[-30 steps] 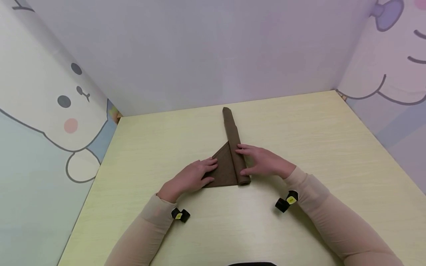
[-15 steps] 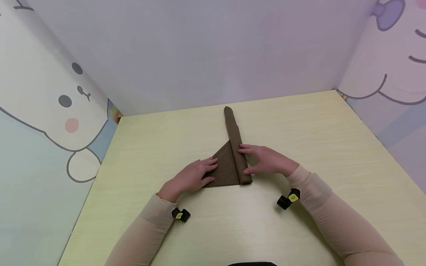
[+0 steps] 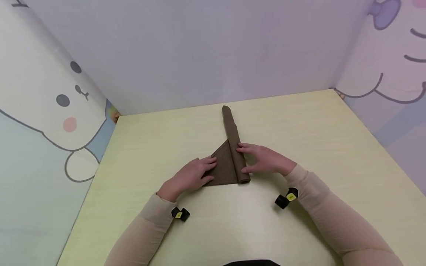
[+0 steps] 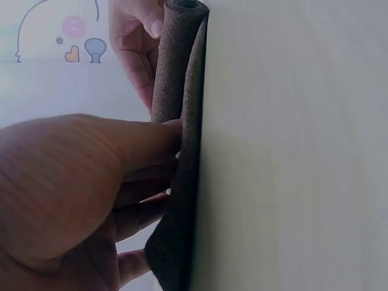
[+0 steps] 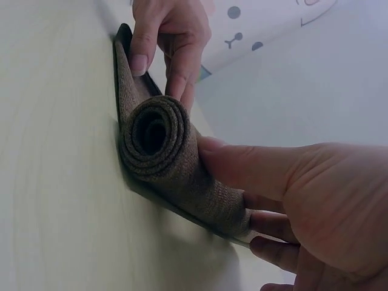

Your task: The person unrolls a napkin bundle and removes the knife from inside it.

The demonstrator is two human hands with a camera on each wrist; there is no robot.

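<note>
A brown cloth point(image 3: 223, 168) lies on the table, its right side wound into a long, thin roll point(image 3: 234, 147) that points away from me. The left part is flat and comes to a corner under my left hand point(image 3: 191, 175), whose outstretched fingers rest on it. Against the right side of the roll lie the thumb and fingertips of my right hand point(image 3: 266, 159), not wrapped around it. The right wrist view shows the roll's spiral end point(image 5: 154, 136) with a hollow centre, the thumb point(image 5: 242, 167) touching its side. In the left wrist view the cloth's near edge point(image 4: 191, 139) lifts slightly.
The pale wooden table point(image 3: 213, 229) spreads around the cloth. A plain lilac panel point(image 3: 213, 55) closes off the back, and panels with cartoon animals point(image 3: 76, 118) stand at both sides. A black camera point(image 3: 286, 198) is strapped to each wrist.
</note>
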